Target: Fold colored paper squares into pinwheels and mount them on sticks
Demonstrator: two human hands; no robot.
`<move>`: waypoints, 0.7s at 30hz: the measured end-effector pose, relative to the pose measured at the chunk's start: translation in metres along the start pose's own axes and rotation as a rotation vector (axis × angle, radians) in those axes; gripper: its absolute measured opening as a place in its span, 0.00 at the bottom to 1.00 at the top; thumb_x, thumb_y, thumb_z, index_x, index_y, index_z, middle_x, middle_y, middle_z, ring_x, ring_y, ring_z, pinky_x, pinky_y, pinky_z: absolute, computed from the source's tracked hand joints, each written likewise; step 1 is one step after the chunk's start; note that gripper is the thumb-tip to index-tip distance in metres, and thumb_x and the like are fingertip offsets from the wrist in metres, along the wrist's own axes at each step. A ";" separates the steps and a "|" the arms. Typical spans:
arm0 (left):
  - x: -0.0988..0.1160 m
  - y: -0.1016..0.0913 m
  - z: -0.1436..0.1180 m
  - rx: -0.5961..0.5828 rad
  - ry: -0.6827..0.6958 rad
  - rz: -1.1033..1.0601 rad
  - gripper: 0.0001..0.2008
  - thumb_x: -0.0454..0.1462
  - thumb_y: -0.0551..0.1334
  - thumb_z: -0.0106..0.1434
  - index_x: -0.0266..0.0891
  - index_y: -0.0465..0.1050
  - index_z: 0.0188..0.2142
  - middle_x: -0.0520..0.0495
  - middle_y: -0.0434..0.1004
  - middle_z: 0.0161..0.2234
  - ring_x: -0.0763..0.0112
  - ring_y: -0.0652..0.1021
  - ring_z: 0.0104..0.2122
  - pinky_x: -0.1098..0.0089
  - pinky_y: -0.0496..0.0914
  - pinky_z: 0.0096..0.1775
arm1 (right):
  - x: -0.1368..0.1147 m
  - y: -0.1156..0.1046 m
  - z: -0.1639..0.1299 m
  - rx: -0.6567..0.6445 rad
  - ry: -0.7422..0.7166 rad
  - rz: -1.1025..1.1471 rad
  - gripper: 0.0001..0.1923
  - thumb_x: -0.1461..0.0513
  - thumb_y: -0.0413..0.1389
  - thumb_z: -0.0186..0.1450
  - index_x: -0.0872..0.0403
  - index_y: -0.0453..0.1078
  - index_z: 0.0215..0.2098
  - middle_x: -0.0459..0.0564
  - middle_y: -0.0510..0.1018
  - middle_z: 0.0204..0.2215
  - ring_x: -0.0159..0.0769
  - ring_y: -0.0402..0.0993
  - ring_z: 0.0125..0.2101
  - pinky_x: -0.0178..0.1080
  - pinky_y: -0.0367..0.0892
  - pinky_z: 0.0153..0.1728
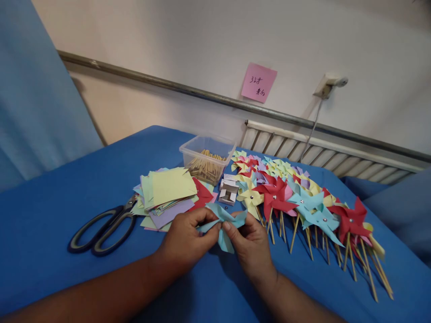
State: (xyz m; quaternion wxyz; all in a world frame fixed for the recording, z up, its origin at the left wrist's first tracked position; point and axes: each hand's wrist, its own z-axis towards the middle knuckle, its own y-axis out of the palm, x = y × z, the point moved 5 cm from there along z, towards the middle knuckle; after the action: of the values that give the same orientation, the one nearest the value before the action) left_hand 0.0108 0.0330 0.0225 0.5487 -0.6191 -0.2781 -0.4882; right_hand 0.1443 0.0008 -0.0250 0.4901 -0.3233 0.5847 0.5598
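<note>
A light blue paper pinwheel (225, 241), its blades folded toward the middle, is held up between my two hands over the blue table. My left hand (185, 237) pinches its left side with thumb and fingers. From the right, my right hand (251, 244) grips it, the thumb pressed near its centre. No stick shows on this pinwheel; whether a pin is under the thumbs is hidden. Just beyond my hands stands a small open cardboard box (228, 193), with tiny dark bits in front of it. A stack of coloured paper sheets (171, 186) lies beyond my left hand.
Large scissors (111, 229) lie at the left, blades tucked under the paper. A clear plastic box (205, 163) of short wooden sticks stands behind. Many finished pinwheels (276, 197) on sticks cover the right side of the blue tablecloth (84, 282). A wall and radiator (283, 146) border the back.
</note>
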 end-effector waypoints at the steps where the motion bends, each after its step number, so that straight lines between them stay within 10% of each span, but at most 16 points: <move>1: 0.000 0.000 0.000 -0.003 -0.006 -0.019 0.07 0.39 0.63 0.55 0.39 0.73 0.23 0.55 0.72 0.21 0.74 0.70 0.23 0.74 0.63 0.25 | 0.000 0.000 0.000 0.003 -0.004 -0.003 0.10 0.58 0.66 0.57 0.53 0.72 0.32 0.42 0.77 0.26 0.30 0.72 0.26 0.33 0.68 0.30; 8: -0.010 0.005 0.003 -0.042 -0.122 -0.256 0.08 0.40 0.65 0.53 0.38 0.73 0.25 0.54 0.74 0.23 0.72 0.72 0.26 0.73 0.66 0.30 | 0.003 0.001 0.004 0.060 0.025 0.142 0.23 0.59 0.69 0.53 0.51 0.67 0.43 0.45 0.81 0.33 0.32 0.77 0.31 0.33 0.71 0.32; 21: -0.025 0.013 0.009 -0.121 -0.259 -0.511 0.09 0.39 0.69 0.50 0.37 0.72 0.25 0.55 0.73 0.22 0.74 0.71 0.25 0.73 0.64 0.31 | 0.018 0.003 0.010 -0.017 0.127 0.153 0.15 0.58 0.69 0.53 0.55 0.76 0.37 0.49 0.83 0.32 0.36 0.77 0.31 0.38 0.71 0.36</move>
State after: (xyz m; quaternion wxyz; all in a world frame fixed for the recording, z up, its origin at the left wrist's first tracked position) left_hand 0.0157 0.0433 -0.0042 0.3298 -0.6176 -0.4630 -0.5435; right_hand 0.1385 0.0142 -0.0398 0.4050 -0.3167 0.6327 0.5791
